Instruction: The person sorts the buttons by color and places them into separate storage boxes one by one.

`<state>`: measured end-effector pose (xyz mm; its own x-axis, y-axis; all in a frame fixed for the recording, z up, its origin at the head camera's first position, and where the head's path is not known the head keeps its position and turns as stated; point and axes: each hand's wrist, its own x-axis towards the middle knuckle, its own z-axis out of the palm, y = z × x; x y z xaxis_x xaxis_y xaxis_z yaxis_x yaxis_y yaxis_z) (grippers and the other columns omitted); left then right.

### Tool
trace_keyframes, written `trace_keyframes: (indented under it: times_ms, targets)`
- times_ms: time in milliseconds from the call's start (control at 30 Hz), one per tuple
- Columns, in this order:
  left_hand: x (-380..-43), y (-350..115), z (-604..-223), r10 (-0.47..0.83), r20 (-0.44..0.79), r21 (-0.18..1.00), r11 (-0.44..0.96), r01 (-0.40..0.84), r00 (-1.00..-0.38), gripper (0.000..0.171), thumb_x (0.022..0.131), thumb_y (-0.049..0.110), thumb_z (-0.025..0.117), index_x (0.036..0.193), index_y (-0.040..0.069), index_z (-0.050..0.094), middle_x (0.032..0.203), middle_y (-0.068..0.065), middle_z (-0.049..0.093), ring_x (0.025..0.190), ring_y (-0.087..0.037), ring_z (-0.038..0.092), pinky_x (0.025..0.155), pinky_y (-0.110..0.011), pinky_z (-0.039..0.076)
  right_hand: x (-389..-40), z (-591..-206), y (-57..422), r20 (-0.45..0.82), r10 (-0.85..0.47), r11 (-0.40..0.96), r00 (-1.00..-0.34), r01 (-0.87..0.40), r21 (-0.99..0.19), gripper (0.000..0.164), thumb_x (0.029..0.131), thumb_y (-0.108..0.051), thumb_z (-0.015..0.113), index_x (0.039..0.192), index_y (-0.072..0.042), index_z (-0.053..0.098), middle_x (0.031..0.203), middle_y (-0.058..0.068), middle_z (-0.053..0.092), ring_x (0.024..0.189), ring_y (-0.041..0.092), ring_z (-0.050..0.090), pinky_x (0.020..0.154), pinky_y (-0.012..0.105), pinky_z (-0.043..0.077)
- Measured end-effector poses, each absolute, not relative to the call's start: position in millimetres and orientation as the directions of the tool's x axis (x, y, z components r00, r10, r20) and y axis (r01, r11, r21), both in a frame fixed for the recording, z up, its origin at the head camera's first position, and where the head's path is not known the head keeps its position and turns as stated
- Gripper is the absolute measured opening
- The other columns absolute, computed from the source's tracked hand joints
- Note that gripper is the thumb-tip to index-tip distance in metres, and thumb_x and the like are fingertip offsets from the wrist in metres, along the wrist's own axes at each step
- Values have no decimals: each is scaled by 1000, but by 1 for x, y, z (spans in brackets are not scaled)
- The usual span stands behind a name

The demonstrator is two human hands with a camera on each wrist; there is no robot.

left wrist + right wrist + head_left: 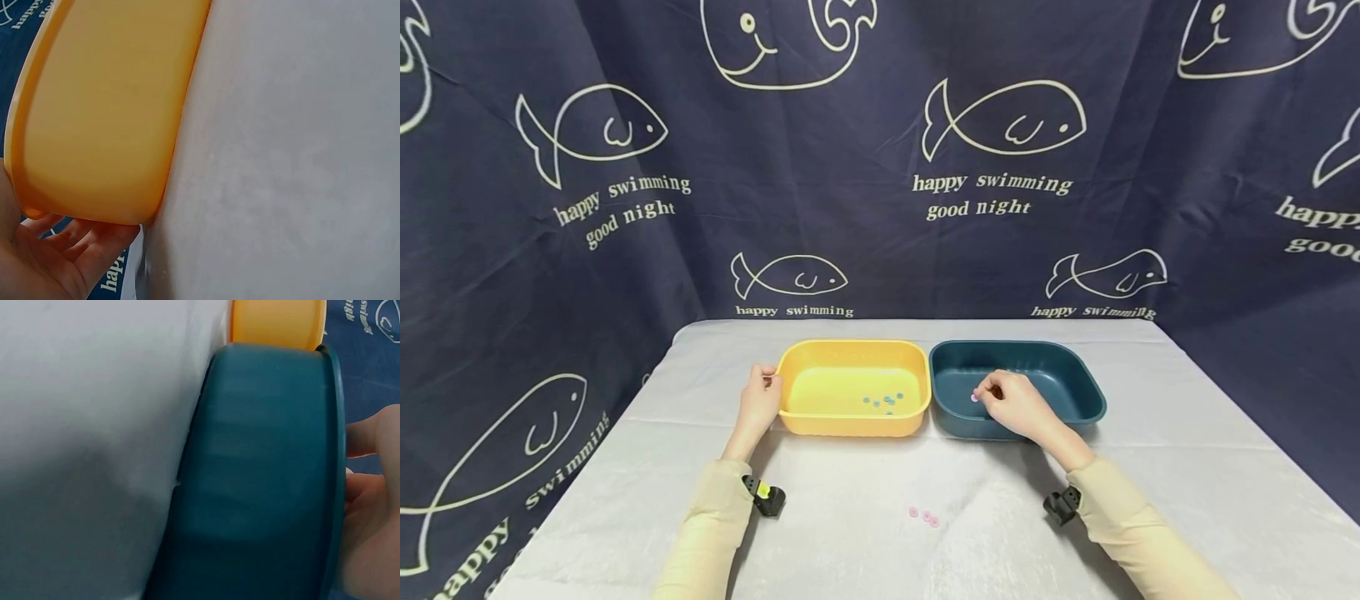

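My left hand (762,397) grips the left end of a yellow plastic bin (850,427). In the left wrist view, its fingers (94,247) lie against the bin's end wall, with the thumb up by the rim. Several small blue buttons (876,404) are scattered on the yellow bin's floor, toward the right. My right hand (1015,402) is over a dark teal bin (1078,387), pinching a small pink button (975,397) between thumb and fingertips. From the right wrist, the teal bin's front wall (262,462) hides part of that hand.
Both bins stand side by side on a table with a pale cloth (850,517). Three pink buttons (927,517) lie on the cloth in front of the bins. Behind the table hangs a dark blue curtain (865,167) with fish drawings. Each wrist wears a small black camera.
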<state>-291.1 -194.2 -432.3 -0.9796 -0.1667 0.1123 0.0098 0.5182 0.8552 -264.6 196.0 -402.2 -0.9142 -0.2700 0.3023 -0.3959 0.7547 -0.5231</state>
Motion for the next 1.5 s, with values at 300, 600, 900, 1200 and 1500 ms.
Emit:
trace_keyframes:
  times_ms: [300,600,900,1200,1500]
  targets:
    - [-292,-194,-433,-163,113,857,515,14,-980,30,98,14,35,124,-2,40,124,-32,50,114,-42,51,94,-52,44,-267,-403,206,294,-204,791,-934,-335,-512,14,87,-11,58,77,-9,69,76,2,66,62,10,50,56,26,40]
    - [-290,-194,-432,-164,116,858,514,16,-980,30,98,14,34,123,-3,40,125,-32,50,113,-42,52,94,-51,44,-269,-405,212,246,-177,819,-953,-281,-501,17,88,-11,56,80,-7,70,73,3,65,56,13,44,52,27,35]
    - [-290,-195,-432,-156,107,860,510,13,-982,32,98,16,34,124,-2,39,127,-32,48,116,-44,50,96,-52,43,-269,-407,218,228,-125,846,-966,-224,-483,18,87,-13,55,80,-4,69,76,5,67,58,14,48,55,28,37]
    - [-290,-195,-432,-152,106,865,501,16,-983,31,99,16,33,123,-2,39,128,-32,48,116,-43,50,95,-52,44,-270,-407,224,210,-83,860,-974,-176,-480,20,87,-14,55,81,-4,71,84,11,71,60,14,52,54,27,38]
    - [-289,-194,-432,-155,114,857,514,18,-981,32,98,16,32,124,-2,39,126,-32,49,114,-43,51,94,-52,44,-270,-407,228,199,-68,856,-978,-160,-492,22,88,-15,53,83,-4,71,86,12,71,56,13,50,51,26,36]
